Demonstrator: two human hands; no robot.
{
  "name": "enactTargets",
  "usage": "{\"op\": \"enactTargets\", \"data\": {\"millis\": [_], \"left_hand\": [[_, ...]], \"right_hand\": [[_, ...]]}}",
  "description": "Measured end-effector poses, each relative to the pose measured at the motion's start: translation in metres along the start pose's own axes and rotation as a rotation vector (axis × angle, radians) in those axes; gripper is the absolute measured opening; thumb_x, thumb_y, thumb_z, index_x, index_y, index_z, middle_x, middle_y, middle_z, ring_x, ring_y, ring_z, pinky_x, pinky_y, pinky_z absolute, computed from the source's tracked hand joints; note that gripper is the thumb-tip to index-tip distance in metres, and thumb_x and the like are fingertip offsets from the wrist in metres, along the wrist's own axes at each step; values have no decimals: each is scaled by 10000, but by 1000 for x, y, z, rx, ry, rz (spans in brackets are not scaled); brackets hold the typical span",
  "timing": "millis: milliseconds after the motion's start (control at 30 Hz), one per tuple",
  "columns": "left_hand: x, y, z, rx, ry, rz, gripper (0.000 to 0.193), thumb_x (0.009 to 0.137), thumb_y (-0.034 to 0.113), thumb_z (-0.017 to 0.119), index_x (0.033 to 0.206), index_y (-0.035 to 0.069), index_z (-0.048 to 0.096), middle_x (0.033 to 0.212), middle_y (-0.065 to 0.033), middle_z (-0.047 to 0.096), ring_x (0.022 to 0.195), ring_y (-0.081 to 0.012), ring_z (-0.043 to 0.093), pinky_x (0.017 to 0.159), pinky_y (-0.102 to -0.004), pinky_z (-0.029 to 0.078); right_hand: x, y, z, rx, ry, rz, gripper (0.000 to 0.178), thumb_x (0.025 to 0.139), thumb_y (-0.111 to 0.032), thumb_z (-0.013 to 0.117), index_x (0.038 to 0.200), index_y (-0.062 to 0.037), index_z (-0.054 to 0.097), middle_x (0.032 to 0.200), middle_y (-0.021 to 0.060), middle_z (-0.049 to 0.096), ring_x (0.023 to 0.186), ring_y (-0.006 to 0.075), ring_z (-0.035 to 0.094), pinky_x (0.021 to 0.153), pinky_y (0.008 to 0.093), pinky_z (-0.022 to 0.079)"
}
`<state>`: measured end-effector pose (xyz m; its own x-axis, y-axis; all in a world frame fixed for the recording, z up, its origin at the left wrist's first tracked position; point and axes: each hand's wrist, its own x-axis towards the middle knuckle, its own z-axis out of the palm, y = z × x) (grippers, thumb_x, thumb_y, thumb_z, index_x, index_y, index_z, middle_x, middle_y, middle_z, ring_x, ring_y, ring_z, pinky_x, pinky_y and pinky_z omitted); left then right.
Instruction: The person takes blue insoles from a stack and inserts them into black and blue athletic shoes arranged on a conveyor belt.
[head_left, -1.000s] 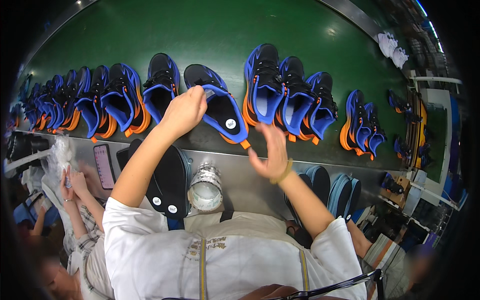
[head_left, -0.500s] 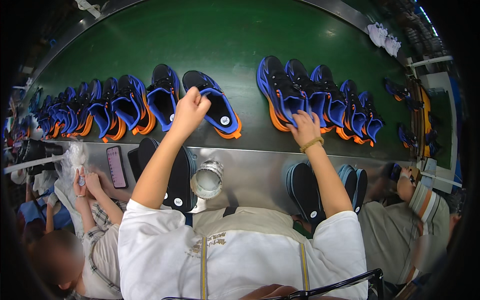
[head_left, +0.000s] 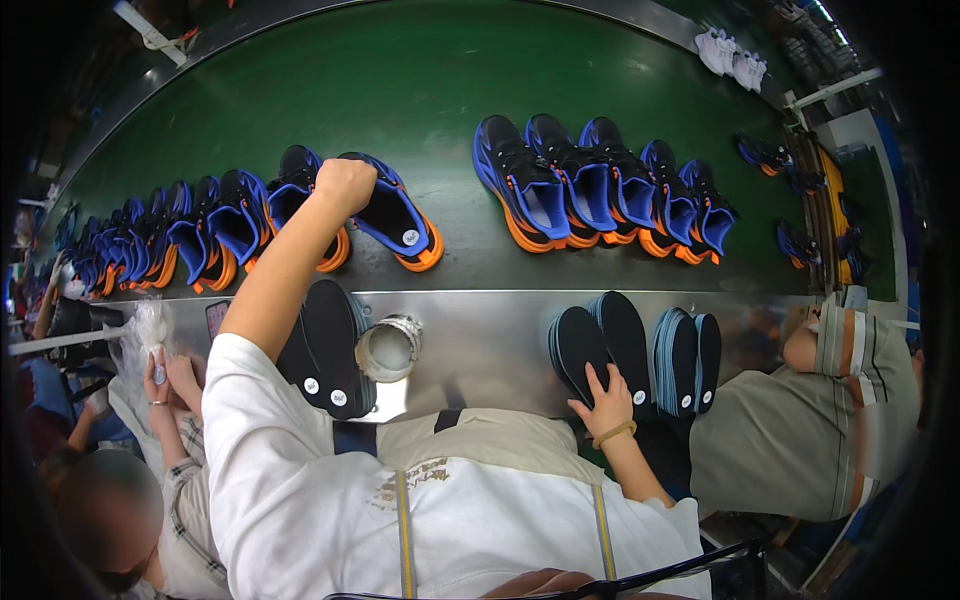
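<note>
Angled shoe (head_left: 403, 217): lay on the green tabletop (head_left: 420, 60), its orange heel close to the near edge and its toe slanting toward the far left corner; a round white sticker showed on the heel of its black insole.
Left hand (head_left: 345, 187): was drawn together over the opening of the angled shoe; the fingers seemed to be pinching its tongue, though the tips were turned out of sight.
Right hand (head_left: 608, 405): was spread, fingers apart, over the heel ends of the black insoles (head_left: 620, 342) fanned on the steel ledge (head_left: 480, 350).
Left row of shoes (head_left: 238, 222): stood along the near edge of the tabletop, toes to the far edge, running off toward the left corner.
Right row of shoes (head_left: 612, 185): numbered five, side by side, well apart from the angled shoe.
Silvery tin (head_left: 390, 348): stood on the ledge, just beside the left insole stack (head_left: 328, 345).
Thin insoles (head_left: 676, 360): lay on the ledge to the right of the fanned ones.
Co-worker's hands (head_left: 170, 378): were near a clear plastic bag (head_left: 150, 325), past the left insole stack.
</note>
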<state>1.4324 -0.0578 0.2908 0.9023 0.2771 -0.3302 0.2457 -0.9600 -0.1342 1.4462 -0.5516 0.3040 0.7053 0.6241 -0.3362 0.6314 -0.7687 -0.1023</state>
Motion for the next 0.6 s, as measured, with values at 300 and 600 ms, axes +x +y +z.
{"op": "enactTargets", "data": {"millis": [300, 600], "left_hand": [[32, 116, -60, -807, 221, 35, 443, 789, 416, 504, 1111, 112, 488, 769, -169, 607, 736, -339, 586, 637, -405, 468], [86, 185, -1, -540, 603, -45, 483, 757, 492, 504, 1108, 160, 508, 560, -114, 560, 486, -262, 564, 431, -379, 437]], "right_hand": [[-10, 27, -3, 182, 168, 31, 569, 585, -256, 711, 1055, -55, 462, 1021, 165, 422, 982, 332, 419, 854, 411, 346], [86, 13, -123, 341, 420, -232, 418, 797, -108, 475, 1161, 84, 403, 1153, 225, 429, 915, 349, 452, 809, 382, 362]]}}
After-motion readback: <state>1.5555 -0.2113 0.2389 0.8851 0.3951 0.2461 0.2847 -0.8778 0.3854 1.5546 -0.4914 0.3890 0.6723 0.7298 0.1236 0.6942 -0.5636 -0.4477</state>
